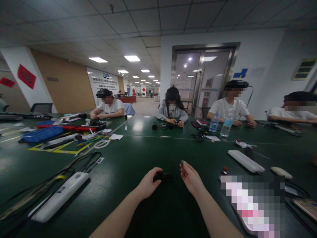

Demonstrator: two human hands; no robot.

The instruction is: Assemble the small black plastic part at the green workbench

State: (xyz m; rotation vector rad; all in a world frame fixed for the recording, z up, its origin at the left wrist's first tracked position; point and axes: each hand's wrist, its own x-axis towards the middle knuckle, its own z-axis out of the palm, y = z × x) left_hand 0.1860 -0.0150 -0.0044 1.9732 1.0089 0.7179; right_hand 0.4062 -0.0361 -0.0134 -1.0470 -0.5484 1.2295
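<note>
My left hand [150,180] is closed around one end of a small black device [162,176], low over the green table [138,211]. Its kind is too dark to make out, and my fingers hide part of it. A short way to the right, my right hand [190,177] is raised with the palm turned inward. Between its thumb and fingertips it pinches a small dark piece [182,163], too tiny to name. The two hands are apart, and the piece does not touch the black device.
Left lies a white power bank-like block [61,195] with black cables; behind it is a blue tray [42,134]. To the right are a white block [246,161], a pixelated phone-shaped item [252,208] and water bottles [226,126]. Several people [172,105] sit across the table.
</note>
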